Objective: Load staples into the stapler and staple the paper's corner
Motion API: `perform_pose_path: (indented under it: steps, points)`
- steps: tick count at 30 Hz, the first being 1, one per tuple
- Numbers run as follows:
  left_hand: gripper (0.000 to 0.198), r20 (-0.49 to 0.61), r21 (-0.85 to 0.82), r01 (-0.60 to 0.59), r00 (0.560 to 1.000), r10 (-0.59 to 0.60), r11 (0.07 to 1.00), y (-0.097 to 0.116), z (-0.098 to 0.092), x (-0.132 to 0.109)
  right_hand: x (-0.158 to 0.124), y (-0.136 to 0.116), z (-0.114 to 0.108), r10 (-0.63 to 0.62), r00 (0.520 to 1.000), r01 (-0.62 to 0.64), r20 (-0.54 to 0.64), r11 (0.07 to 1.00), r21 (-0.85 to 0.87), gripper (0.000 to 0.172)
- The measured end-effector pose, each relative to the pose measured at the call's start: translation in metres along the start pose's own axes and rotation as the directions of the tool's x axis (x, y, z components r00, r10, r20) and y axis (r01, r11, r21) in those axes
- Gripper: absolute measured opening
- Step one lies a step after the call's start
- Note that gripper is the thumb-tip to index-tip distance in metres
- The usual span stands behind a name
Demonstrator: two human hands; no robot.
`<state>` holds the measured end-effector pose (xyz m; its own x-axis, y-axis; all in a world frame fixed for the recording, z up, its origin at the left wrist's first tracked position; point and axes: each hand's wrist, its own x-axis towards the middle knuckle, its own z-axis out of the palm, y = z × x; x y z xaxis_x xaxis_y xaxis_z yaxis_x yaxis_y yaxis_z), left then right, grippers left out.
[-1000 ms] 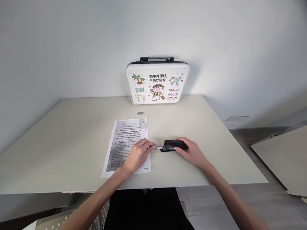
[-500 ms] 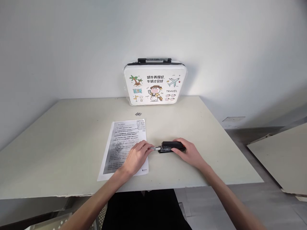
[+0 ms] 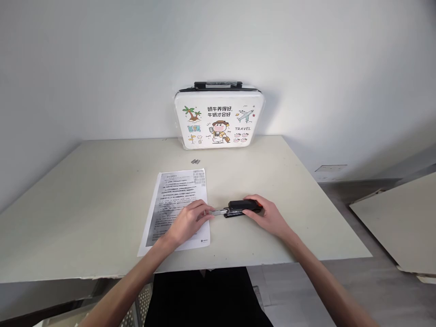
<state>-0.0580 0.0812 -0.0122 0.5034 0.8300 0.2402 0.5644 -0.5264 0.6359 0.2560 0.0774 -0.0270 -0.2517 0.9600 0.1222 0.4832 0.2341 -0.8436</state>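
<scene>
A black stapler (image 3: 240, 206) lies on the table, its front pointing left. My right hand (image 3: 267, 215) is wrapped round its rear end, thumb along the near side. From the stapler's front a silvery metal staple tray (image 3: 218, 212) sticks out to the left. My left hand (image 3: 190, 220) pinches the outer end of this tray between thumb and fingers, above the right part of a printed sheet of paper (image 3: 173, 195). Several short strips of staples (image 3: 195, 161) lie just beyond the sheet's top edge.
A white case (image 3: 220, 119) with cartoon prints and a black handle stands upright against the wall, at the back of the pale table (image 3: 109, 181). Another pale board or tabletop (image 3: 402, 218) is at the right, past a gap showing grey floor.
My left hand has moved slightly left, and more of the metal tray now shows outside the stapler. My right hand keeps its hold, and the view has shifted a little.
</scene>
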Motion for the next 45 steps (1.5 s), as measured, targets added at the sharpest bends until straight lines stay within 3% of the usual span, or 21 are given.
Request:
perform_pose_path:
  steps: [5, 10, 17, 24, 27, 30, 33, 36, 38, 40, 42, 45]
  points:
    - [0.027, 0.043, -0.112, -0.065, 0.997, 0.07, 0.992, -0.007, 0.001, 0.009, 0.0, 0.0, -0.002, -0.004, 0.999, 0.001, 0.051, 0.999, 0.048, 0.025]
    - [0.03, 0.105, -0.145, -0.18, 0.975, 0.196, 0.973, -0.006, 0.015, 0.038, 0.0, 0.003, -0.003, -0.033, 0.996, 0.027, 0.084, 0.997, 0.076, 0.028]
    - [0.043, 0.164, -0.145, -0.228, 0.954, 0.251, 0.963, -0.011, 0.023, 0.066, 0.0, 0.004, -0.004, -0.015, 0.994, 0.005, 0.105, 0.995, 0.103, 0.03]
    - [0.043, 0.152, -0.082, -0.211, 0.963, 0.222, 0.974, -0.01, 0.026, 0.068, -0.001, 0.006, -0.002, 0.001, 0.996, -0.012, 0.094, 0.993, 0.118, 0.03]
    - [0.043, 0.096, 0.054, -0.177, 0.981, 0.171, 0.983, -0.007, 0.012, 0.045, -0.001, 0.006, 0.0, 0.004, 0.997, -0.013, 0.079, 0.993, 0.115, 0.028]
    - [0.055, 0.09, 0.182, -0.087, 0.993, 0.072, 0.979, -0.006, -0.015, -0.003, -0.002, 0.004, 0.0, 0.019, 0.997, -0.028, 0.078, 0.994, 0.104, 0.03]
    - [0.087, 0.164, 0.301, -0.031, 0.986, -0.02, 0.953, -0.004, -0.038, -0.064, -0.003, 0.002, 0.0, 0.032, 0.996, -0.04, 0.085, 0.995, 0.094, 0.031]
    - [0.117, 0.222, 0.346, -0.036, 0.974, -0.044, 0.938, 0.004, -0.047, -0.116, -0.004, 0.001, 0.001, 0.026, 0.996, -0.032, 0.08, 0.997, 0.076, 0.033]
    - [0.113, 0.226, 0.349, -0.045, 0.973, -0.038, 0.936, 0.012, -0.045, -0.137, -0.005, 0.002, 0.002, 0.015, 0.997, -0.02, 0.073, 0.998, 0.066, 0.034]
    - [0.091, 0.22, 0.333, -0.065, 0.975, -0.01, 0.941, 0.022, -0.042, -0.148, -0.006, 0.003, 0.003, 0.008, 0.998, -0.012, 0.066, 0.999, 0.053, 0.036]
    - [0.077, 0.202, 0.298, -0.069, 0.979, 0.008, 0.952, 0.031, -0.039, -0.151, -0.007, 0.004, 0.004, 0.007, 0.998, -0.009, 0.061, 0.999, 0.041, 0.036]
    - [0.072, 0.145, 0.212, -0.029, 0.989, -0.002, 0.977, 0.044, -0.031, -0.148, -0.009, 0.005, 0.005, 0.013, 0.998, -0.014, 0.054, 1.0, 0.028, 0.036]
